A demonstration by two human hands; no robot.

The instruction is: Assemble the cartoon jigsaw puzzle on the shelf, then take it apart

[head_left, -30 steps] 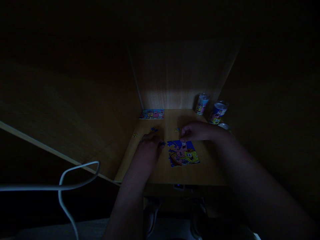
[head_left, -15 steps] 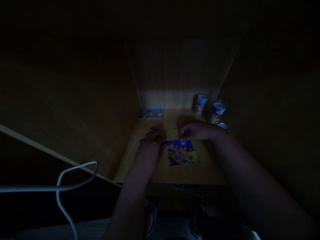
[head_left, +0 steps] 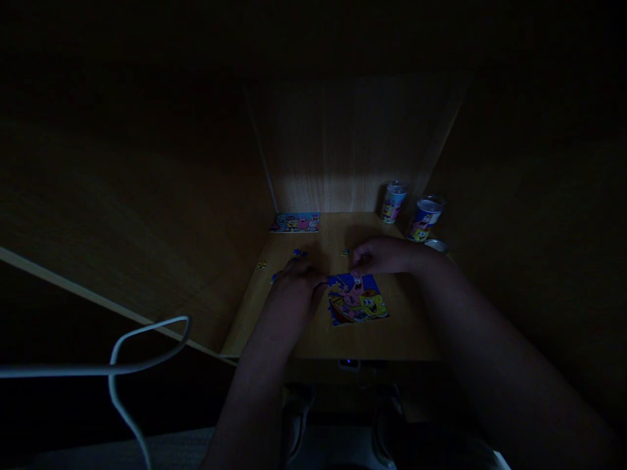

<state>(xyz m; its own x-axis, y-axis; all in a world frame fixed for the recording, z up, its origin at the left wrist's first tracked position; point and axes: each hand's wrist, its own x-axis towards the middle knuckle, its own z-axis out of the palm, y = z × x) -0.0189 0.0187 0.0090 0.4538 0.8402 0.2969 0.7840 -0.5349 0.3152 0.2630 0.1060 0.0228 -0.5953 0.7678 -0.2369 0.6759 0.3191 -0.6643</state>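
A partly assembled jigsaw puzzle [head_left: 360, 303] with a pink and a yellow cartoon figure on blue lies on the wooden desktop. My left hand [head_left: 298, 277] is at its upper left corner, fingers bent and thumb against a blue puzzle piece [head_left: 332, 280] at the edge. Curled fingers of my right hand [head_left: 369, 254] touch the puzzle's top edge; whether they pinch anything is hidden. Loose blue pieces [head_left: 300, 252] lie beyond my left hand, a yellow piece [head_left: 262, 264] to its left. Another small piece [head_left: 344, 252] sits just left of my right hand. The scene is very dark.
A finished picture puzzle [head_left: 294, 222] lies at the back left. Two clear cartoon-printed cans [head_left: 392, 203] [head_left: 425, 220] stand at the back right, with a round lid [head_left: 435, 246] beside them. Wooden panels enclose the desktop [head_left: 313, 343]. A white cable [head_left: 147, 370] loops at the lower left.
My left thumb has shifted slightly right, closer to the puzzle's upper left corner. My right hand stays at the top edge. The view has moved very slightly.
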